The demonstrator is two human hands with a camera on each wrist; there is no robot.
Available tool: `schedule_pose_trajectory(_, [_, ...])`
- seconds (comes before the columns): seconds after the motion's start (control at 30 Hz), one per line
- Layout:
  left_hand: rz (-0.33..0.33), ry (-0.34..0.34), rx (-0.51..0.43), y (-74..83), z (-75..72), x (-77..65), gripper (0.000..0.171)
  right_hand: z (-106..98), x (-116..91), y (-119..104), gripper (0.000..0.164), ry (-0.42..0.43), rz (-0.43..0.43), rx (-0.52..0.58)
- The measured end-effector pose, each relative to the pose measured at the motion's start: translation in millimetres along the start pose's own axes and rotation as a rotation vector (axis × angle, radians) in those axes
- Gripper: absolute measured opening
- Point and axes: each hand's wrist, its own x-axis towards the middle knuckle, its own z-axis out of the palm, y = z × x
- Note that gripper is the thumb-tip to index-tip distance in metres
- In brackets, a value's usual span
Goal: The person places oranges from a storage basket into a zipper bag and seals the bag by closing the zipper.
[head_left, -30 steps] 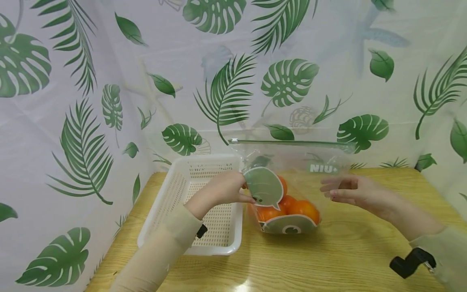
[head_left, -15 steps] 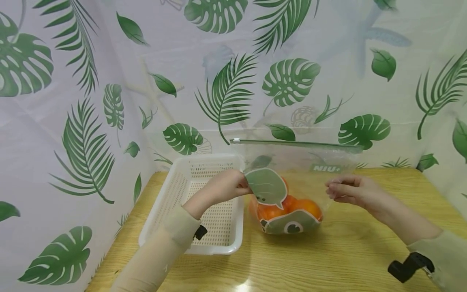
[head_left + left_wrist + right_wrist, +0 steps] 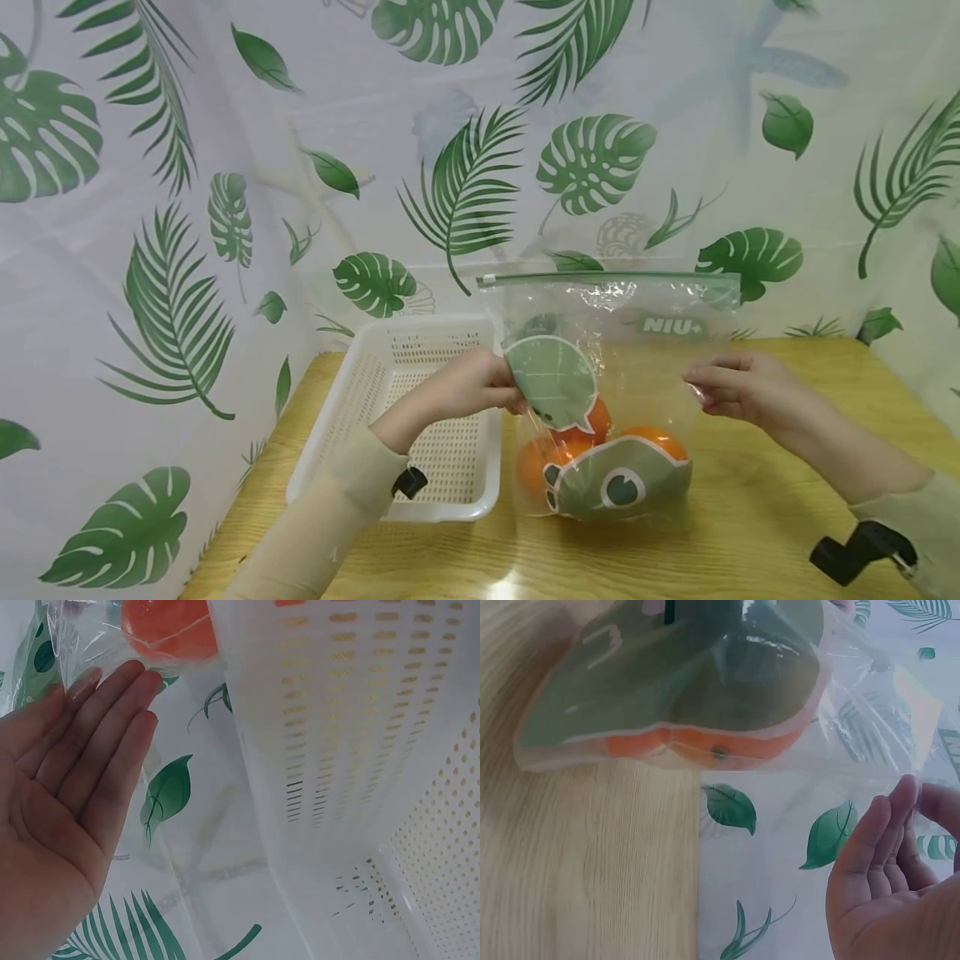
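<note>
A clear zip bag with green printed patches stands upright in the head view, several oranges lying in its bottom. A green zip strip runs along its top, with a white slider at the left end. My left hand pinches the bag's left side edge, and my right hand pinches the right side edge. In the left wrist view, thumb and index finger meet at the plastic beside an orange. The right wrist view has the bag's side stretched toward my right fingertips.
A white perforated plastic basket stands on the wooden table, just left of the bag and under my left forearm. Behind the table hangs a leaf-printed cloth. Black cameras are strapped at both wrists.
My right hand has come to the bag's right edge and taken hold of it. The bag has tipped upright, its bottom moving nearer to me, and the oranges have shifted inside.
</note>
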Motion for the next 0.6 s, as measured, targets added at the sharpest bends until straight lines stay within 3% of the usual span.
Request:
schedule_pose_trajectory(0.13, [-0.048, -0.108, -0.242, 6.8, 0.9, -4.6, 0.022, -2, -5, 2, 0.033, -0.038, 0.048, 0.105])
schedule_pose_trajectory(0.27, [-0.124, -0.183, -0.382, 9.6, 3.4, -4.8, 0.026, -3, -6, 6, 0.034, -0.064, 0.109, 0.136])
schedule_pose_trajectory(0.4, [-0.178, -0.175, -0.374, 5.6, 5.2, 0.5, 0.029, -3, 1, 9, 0.032, -0.044, 0.145, 0.091])
schedule_pose_trajectory(0.6, [-0.257, -0.048, -0.249, -4.7, 5.4, 9.4, 0.025, -3, 12, 14, 0.031, 0.000, 0.137, 0.073])
